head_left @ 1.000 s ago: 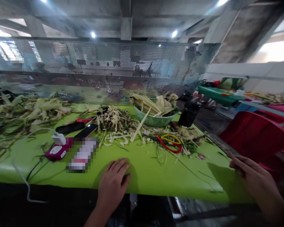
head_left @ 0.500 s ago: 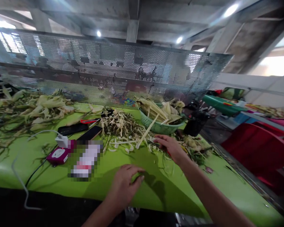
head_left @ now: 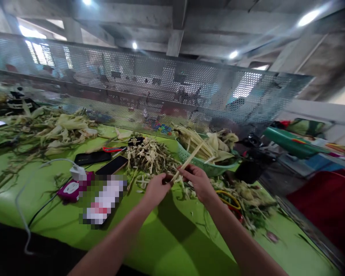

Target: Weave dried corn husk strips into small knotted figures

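Observation:
Both my hands meet over the middle of the green table (head_left: 172,237). My left hand (head_left: 156,188) is closed in a pinch at the near end of a long pale stalk (head_left: 188,163). My right hand (head_left: 197,181) is closed round the same stalk just beside it. The stalk slants up and to the right toward a green basket (head_left: 189,156) piled with pale husks. A heap of shredded husk strips (head_left: 149,155) lies just behind my left hand.
Two dark phones (head_left: 93,157), a magenta device (head_left: 70,188) with a white charger and cable, and a blurred-out item lie at left. Husk heaps (head_left: 60,128) cover the far left. Red and yellow rings (head_left: 231,199) and a black container (head_left: 248,168) sit right; a perforated metal screen (head_left: 149,88) stands behind.
My left hand left the table's near edge and moved forward to the stalk. My right hand came in from the right. Both now grip the stalk.

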A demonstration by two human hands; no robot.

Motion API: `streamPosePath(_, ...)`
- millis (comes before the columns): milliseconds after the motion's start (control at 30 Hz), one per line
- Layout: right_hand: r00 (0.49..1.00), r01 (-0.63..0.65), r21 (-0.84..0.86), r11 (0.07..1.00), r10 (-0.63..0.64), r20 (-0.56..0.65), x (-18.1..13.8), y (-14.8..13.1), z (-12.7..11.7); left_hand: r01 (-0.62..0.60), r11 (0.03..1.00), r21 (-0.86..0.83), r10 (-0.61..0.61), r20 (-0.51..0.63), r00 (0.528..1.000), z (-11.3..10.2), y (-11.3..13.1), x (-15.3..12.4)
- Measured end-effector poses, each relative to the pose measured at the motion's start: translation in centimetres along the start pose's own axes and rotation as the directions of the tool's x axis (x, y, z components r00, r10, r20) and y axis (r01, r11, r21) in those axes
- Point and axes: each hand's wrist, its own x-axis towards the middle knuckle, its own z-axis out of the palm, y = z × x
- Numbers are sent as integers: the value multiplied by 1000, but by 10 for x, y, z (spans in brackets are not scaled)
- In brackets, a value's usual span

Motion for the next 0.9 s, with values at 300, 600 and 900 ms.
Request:
streamPosePath(300, 998, 17, -18, 1000, -16, 68, -1, 17, 11, 32, 999, -22, -35, -140, 990, 9, -2, -2)
streamPosePath(600, 1000, 25, -33, 999, -25, 4, -14, 23, 12, 111, 953, -283, -119, -14, 993, 14, -4, -7)
streamPosePath(900, 1000, -27, 82, 996, 28, -14, -18, 14, 13, 210, 890, -404, -218, 27, 976, 7, 4, -15)
